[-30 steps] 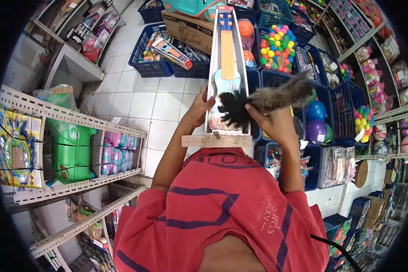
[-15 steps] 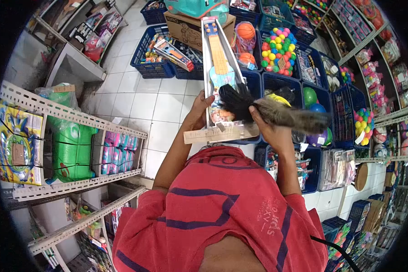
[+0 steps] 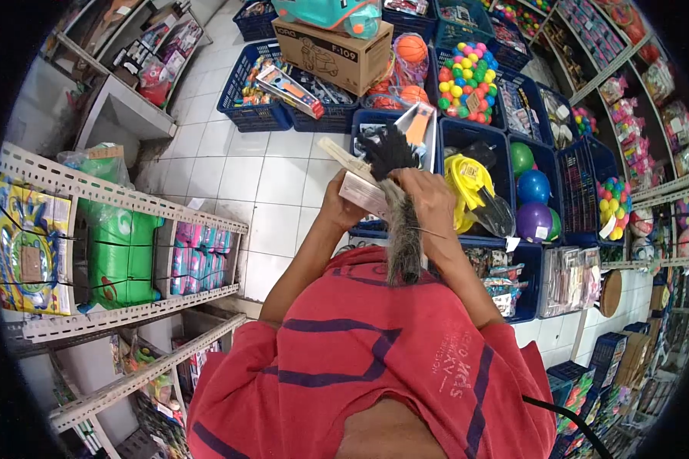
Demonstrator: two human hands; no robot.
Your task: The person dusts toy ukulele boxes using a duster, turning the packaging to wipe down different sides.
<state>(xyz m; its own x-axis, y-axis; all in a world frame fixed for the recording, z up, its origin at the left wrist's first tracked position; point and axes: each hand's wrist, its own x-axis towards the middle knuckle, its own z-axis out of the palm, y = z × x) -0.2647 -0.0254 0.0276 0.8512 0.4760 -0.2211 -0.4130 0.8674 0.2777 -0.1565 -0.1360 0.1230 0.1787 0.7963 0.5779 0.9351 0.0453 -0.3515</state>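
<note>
My left hand (image 3: 340, 203) is closed on the near end of the boxed toy guitar (image 3: 364, 193), whose narrow end faces me. The box tilts away, its far part showing beyond the duster. A strip of cardboard (image 3: 344, 157) sticks out at the box's left edge. In my right hand (image 3: 429, 200) is a feather duster, its fingers wrapped round it. The duster's black feathers (image 3: 391, 150) lie over the box, and its grey fluffy part (image 3: 403, 243) hangs down toward my shirt.
Blue crates (image 3: 256, 115) stand ahead and to the right. They hold colourful balls (image 3: 467, 84), a yellow toy (image 3: 468, 183) and larger balls (image 3: 533, 186). A cardboard carton (image 3: 333, 57) sits on crates. Metal shelving (image 3: 122, 191) with toys runs along the left.
The guitar box has tipped and turned so its end faces me. My right hand has moved left, swinging the duster's grey part from pointing right to hanging down.
</note>
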